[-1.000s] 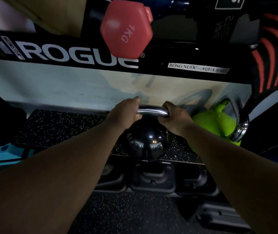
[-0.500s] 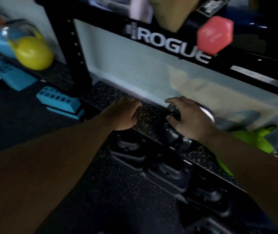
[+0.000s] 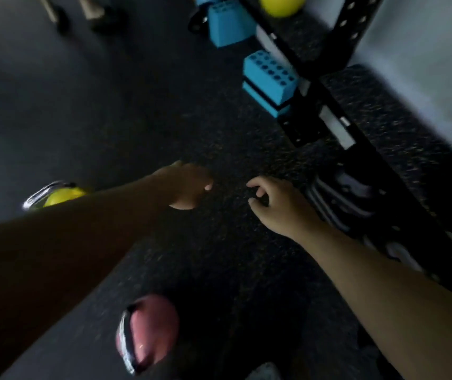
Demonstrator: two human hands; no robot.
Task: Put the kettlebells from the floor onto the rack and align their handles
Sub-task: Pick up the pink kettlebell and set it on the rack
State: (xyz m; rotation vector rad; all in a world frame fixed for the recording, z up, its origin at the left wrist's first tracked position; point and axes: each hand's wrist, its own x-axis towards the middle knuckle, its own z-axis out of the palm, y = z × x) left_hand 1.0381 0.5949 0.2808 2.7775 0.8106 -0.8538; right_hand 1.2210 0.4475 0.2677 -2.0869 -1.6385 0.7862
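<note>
1. Kettlebells: two are on the dark speckled rubber floor (image 3: 219, 127). The pink kettlebell (image 3: 150, 331) is a glossy rounded ball with a bright chrome handle along its left side, lying low in the view between the two forearms. The yellow kettlebell (image 3: 60, 195), equally glossy with a chrome loop handle, sits at the far left, partly hidden behind the left forearm.
2. Rack (image 3: 356, 26): black metal upright with punched holes, running diagonally at the right. Its lower shelf carries the same flecked rubber matting. Dark moulded blocks lie beneath it, blurred.
3. Left hand (image 3: 189, 187): empty, fingers loosely curled, above bare floor. It is well apart from both kettlebells; the yellow one lies back along its forearm.
4. Right hand (image 3: 277, 204): empty, fingers spread and bent, near the rack's lower edge. The pink kettlebell lies well behind it, toward the person.
5. Blue foam blocks (image 3: 268, 80) with round holes stand beside the upright.
</note>
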